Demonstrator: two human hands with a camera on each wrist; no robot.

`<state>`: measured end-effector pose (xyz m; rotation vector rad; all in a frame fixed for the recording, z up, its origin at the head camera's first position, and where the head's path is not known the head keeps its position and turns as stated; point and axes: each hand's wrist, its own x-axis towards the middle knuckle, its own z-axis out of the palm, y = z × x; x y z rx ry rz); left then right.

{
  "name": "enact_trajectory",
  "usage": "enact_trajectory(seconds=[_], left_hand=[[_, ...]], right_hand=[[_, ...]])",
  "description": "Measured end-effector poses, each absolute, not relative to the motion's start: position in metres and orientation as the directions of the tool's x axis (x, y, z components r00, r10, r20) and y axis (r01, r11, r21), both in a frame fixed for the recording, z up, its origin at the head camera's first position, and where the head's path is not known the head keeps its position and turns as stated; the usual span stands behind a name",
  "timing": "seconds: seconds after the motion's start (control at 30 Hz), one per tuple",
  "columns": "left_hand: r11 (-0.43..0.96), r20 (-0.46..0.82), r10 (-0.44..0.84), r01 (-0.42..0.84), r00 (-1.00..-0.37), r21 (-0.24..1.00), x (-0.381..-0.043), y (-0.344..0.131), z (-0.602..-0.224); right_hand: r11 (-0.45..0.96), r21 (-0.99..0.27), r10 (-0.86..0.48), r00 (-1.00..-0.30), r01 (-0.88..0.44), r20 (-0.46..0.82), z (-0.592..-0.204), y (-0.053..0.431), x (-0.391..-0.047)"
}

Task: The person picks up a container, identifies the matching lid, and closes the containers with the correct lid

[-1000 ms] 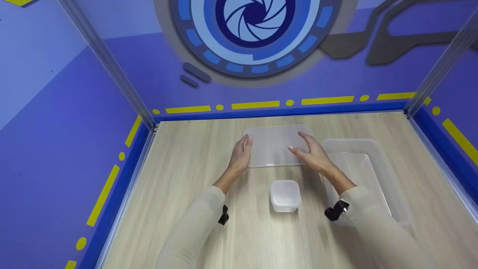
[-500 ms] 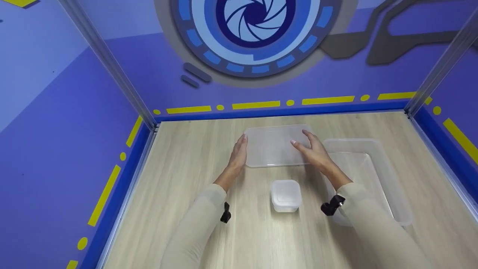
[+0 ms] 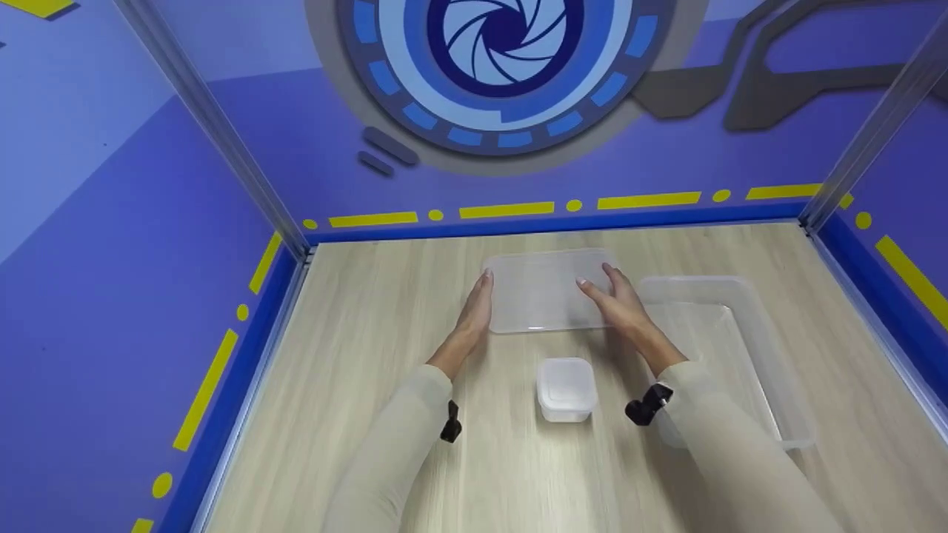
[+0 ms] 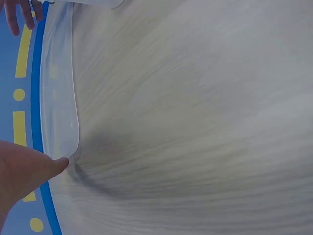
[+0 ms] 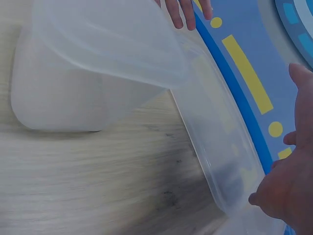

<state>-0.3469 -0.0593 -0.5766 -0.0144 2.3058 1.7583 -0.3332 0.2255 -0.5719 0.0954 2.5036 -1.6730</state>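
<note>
A flat, rectangular translucent plastic lid lies at the back middle of the table. My left hand stands along its left edge with straight fingers; in the left wrist view the thumb is right at the lid's corner. At the opposite end, my right hand has its fingers extended beside the right edge and its thumb over the lid's top. Between my forearms, nearer to me, sits a small white lidded food container, which looms large in the right wrist view.
To the right stands a large translucent plastic bin without a cover, partly behind my right forearm. Blue printed panels wall in the wooden table at the back and on both sides.
My left hand has shifted slightly left to the lid's edge, its fingers straighter. The right hand has moved slightly right, and its wrist has swung inward. The lid and both containers stay put.
</note>
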Motion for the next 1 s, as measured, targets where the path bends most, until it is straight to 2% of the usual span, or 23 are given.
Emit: enact_trajectory(seconds=[0.67,1.0], left_hand=[[0.376,-0.228,0.161,-0.154,-0.960,0.914,-0.3394,-0.0575,-0.5793],[0.346,-0.242,0.140,-0.182,-0.960,0.921,-0.3428,-0.0659,-0.5765]], right_hand=[[0.377,-0.897,0.039,-0.972,0.231,-0.234,-0.5731,0.2261,-0.3307],[0.448,-0.856,0.021,-0.960,0.259,-0.280,-0.5711,0.2239,-0.3300]])
